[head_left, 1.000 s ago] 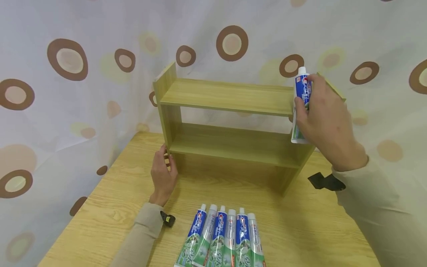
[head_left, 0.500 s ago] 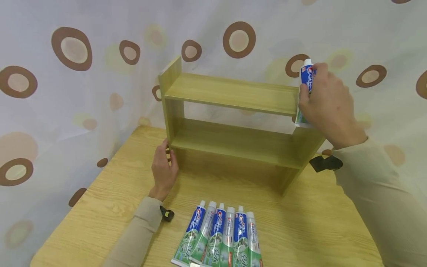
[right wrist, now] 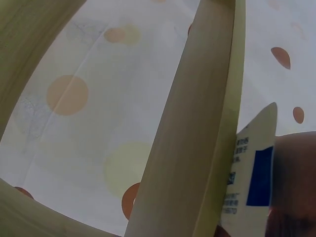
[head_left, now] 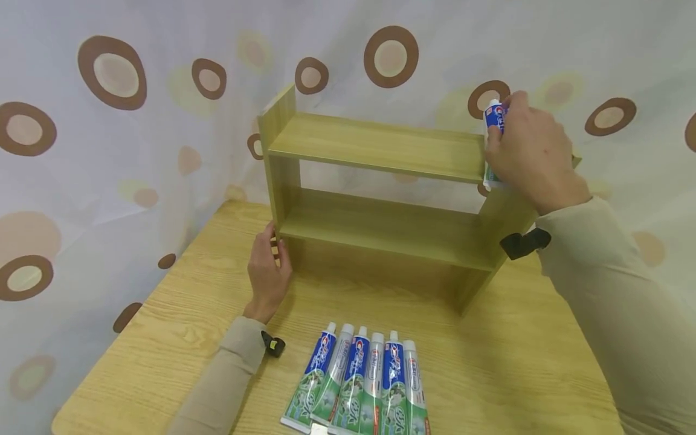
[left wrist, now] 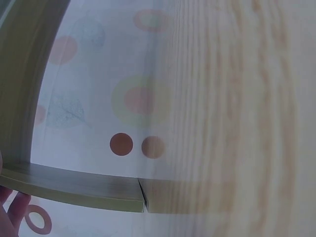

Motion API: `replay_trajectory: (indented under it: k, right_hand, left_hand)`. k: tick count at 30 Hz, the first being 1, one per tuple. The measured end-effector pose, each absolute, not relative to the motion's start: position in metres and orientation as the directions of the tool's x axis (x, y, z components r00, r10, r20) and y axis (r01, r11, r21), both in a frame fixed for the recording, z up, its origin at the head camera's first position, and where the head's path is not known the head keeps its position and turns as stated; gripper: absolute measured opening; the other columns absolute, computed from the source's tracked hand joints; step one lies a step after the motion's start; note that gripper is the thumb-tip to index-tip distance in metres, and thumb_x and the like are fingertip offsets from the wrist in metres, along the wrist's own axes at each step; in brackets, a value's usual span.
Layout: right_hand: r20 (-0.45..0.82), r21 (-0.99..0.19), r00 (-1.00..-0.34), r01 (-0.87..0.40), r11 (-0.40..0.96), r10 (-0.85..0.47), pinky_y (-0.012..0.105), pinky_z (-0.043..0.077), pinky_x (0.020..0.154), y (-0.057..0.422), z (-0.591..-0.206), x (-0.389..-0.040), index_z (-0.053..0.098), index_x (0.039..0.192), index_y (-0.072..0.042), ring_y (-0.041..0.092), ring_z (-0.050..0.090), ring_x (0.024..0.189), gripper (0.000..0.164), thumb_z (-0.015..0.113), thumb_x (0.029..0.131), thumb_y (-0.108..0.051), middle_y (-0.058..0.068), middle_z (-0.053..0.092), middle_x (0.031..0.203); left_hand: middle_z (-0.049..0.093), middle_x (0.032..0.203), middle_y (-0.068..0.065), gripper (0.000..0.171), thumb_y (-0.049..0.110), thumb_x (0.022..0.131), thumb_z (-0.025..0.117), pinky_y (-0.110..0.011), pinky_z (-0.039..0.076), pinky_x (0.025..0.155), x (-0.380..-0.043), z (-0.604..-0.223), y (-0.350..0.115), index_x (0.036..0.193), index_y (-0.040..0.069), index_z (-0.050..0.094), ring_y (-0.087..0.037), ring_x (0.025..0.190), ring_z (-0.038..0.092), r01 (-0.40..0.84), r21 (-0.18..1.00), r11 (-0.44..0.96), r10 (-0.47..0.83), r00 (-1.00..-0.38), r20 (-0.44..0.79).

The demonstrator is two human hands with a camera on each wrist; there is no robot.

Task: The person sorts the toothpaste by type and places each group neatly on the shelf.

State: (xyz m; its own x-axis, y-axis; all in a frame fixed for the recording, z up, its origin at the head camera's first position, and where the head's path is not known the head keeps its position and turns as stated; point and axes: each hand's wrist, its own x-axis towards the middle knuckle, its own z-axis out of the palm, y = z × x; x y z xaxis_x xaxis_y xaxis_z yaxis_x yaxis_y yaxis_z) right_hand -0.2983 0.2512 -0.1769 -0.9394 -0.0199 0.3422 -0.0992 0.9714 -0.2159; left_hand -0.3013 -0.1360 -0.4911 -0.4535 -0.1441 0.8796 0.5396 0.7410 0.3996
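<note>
A two-tier wooden shelf (head_left: 380, 226) stands on the table. My left hand (head_left: 269, 272) grips its left side panel low down, and in the left wrist view the fingers (left wrist: 17, 210) show at the panel's edge. At the right end of the upper board my right hand (head_left: 535, 151) holds a blue, white and green toothpaste tube (head_left: 493, 116), cap upward. The hand covers much of the tube. In the right wrist view the tube's white printed back (right wrist: 242, 182) is beside a shelf edge; I cannot tell whether they touch.
Several toothpaste tubes (head_left: 356, 380), blue-and-green alternating with silver-and-green, lie side by side on the wooden table (head_left: 179, 326) in front of the shelf. A patterned curtain (head_left: 136, 169) hangs behind the table.
My right hand has raised the toothpaste tube and brought it farther over the right end of the upper board. The left hand keeps its place on the side panel. The head view has shifted slightly.
</note>
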Motion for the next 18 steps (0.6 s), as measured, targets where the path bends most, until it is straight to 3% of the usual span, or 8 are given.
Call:
replay_trajectory:
  k: [5,11,18]
  right_hand:
    - [0.244,-0.195,-0.97,-0.067,0.979,-0.018,0.077,0.055,0.085,0.2546,-0.174,-0.3051,0.048,0.153,0.004,0.065,0.06,0.117,0.055,0.035,0.108,-0.025,0.043,0.061,0.139]
    - [0.18,-0.187,-0.983,-0.01,0.982,0.024,0.068,0.054,0.074,0.2588,-0.1719,-0.3085,0.055,0.152,-0.006,0.059,0.06,0.112,0.055,0.032,0.107,-0.028,0.039,0.062,0.138]
    - [0.248,-0.152,-0.969,-0.033,0.988,0.006,0.071,0.056,0.073,0.2557,-0.1734,-0.3064,0.06,0.147,-0.004,0.06,0.06,0.111,0.053,0.034,0.108,-0.027,0.04,0.062,0.134]
  left_hand:
    - [0.069,0.114,-0.029,0.042,-0.008,0.101,0.063,-0.047,0.067,0.062,-0.2998,-0.4926,-0.1343,0.142,-0.008,0.056,-0.041,0.09,0.076,0.545,0.407,0.734,-0.153,-0.451,0.879]
    - [0.069,0.113,-0.029,0.042,-0.008,0.101,0.064,-0.048,0.067,0.062,-0.3009,-0.4946,-0.1334,0.142,-0.009,0.056,-0.041,0.09,0.076,0.552,0.402,0.731,-0.15,-0.445,0.883]
    - [0.068,0.112,-0.028,0.043,-0.008,0.101,0.064,-0.046,0.067,0.062,-0.3001,-0.4963,-0.1336,0.143,-0.008,0.055,-0.04,0.089,0.076,0.539,0.409,0.737,-0.151,-0.458,0.876]
